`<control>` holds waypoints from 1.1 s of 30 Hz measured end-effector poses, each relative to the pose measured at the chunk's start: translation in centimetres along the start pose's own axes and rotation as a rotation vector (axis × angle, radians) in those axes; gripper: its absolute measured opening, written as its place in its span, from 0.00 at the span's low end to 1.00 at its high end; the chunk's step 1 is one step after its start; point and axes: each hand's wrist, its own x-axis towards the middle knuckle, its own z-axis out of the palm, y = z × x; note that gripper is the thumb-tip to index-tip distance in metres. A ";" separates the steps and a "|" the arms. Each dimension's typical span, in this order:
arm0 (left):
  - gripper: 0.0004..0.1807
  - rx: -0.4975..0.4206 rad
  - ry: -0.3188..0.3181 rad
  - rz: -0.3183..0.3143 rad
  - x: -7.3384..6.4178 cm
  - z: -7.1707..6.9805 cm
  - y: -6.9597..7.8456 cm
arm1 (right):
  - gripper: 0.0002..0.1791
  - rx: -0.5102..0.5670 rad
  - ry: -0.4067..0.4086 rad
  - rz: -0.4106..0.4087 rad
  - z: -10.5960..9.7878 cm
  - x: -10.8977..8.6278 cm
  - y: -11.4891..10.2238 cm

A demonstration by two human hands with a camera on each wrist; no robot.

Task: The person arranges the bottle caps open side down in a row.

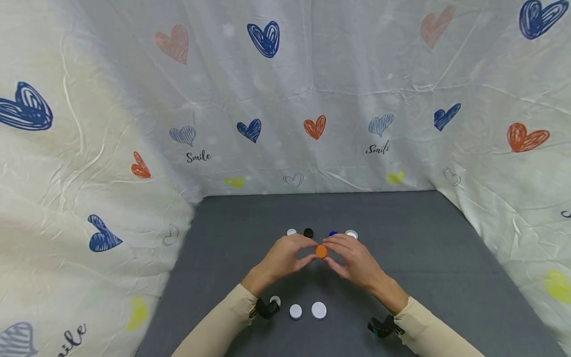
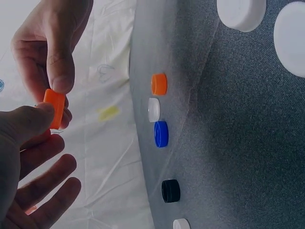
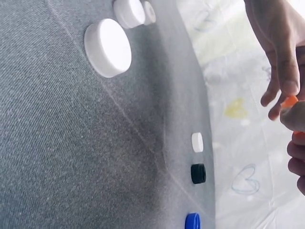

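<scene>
An orange bottle cap is held up between the two hands above the grey table. My left hand pinches its left side between thumb and fingers. From the right, my right hand pinches the same cap. In the left wrist view the held cap is seen edge-on, with a thumb of each hand against it. The right wrist view shows only slivers of the orange cap, mostly covered by the thumb.
Behind the hands lie a white cap, a black cap, a blue cap, another white cap and a second orange cap. Nearer are white caps, one partly behind the left wrist's strap. Heart-printed cloth surrounds the table.
</scene>
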 end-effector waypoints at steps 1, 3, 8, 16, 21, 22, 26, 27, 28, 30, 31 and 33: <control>0.14 0.010 -0.001 0.003 0.1 0.0 0.1 | 0.22 0.001 -0.002 0.000 0.0 0.0 0.0; 0.14 0.027 -0.005 0.009 0.1 0.1 0.2 | 0.22 0.003 -0.003 -0.003 -0.1 -0.1 -0.1; 0.13 0.035 -0.036 0.027 0.4 0.8 0.9 | 0.23 0.000 -0.015 0.000 -0.6 -1.1 0.1; 0.13 0.042 -0.143 0.062 0.6 1.8 2.5 | 0.20 0.005 -0.068 0.036 -1.4 -3.8 -0.2; 0.12 0.069 -0.223 0.086 0.4 2.9 3.7 | 0.20 0.011 -0.097 0.069 -1.5 -5.9 -1.0; 0.12 0.078 -0.234 0.094 0.3 3.1 3.9 | 0.20 0.018 -0.100 0.073 -1.5 -6.3 -1.1; 0.11 0.093 -0.262 0.129 -0.1 3.9 4.7 | 0.19 0.029 -0.105 0.091 -1.3 -7.7 -1.7; 0.11 0.095 -0.272 0.134 -0.3 4.1 4.9 | 0.19 0.029 -0.107 0.095 -1.2 -8.0 -1.8; 0.11 0.095 -0.286 0.136 -0.4 4.3 5.1 | 0.19 0.030 -0.113 0.102 -1.1 -8.3 -2.0; 0.11 0.098 -0.323 0.137 -0.5 4.6 5.5 | 0.18 0.033 -0.129 0.119 -1.0 -8.9 -2.3; 0.11 0.103 -0.345 0.131 -0.6 4.8 5.7 | 0.18 0.039 -0.136 0.125 -0.9 -9.2 -2.5; 0.10 0.113 -0.382 0.125 -0.7 5.2 6.0 | 0.18 0.044 -0.148 0.137 -0.8 -9.6 -2.8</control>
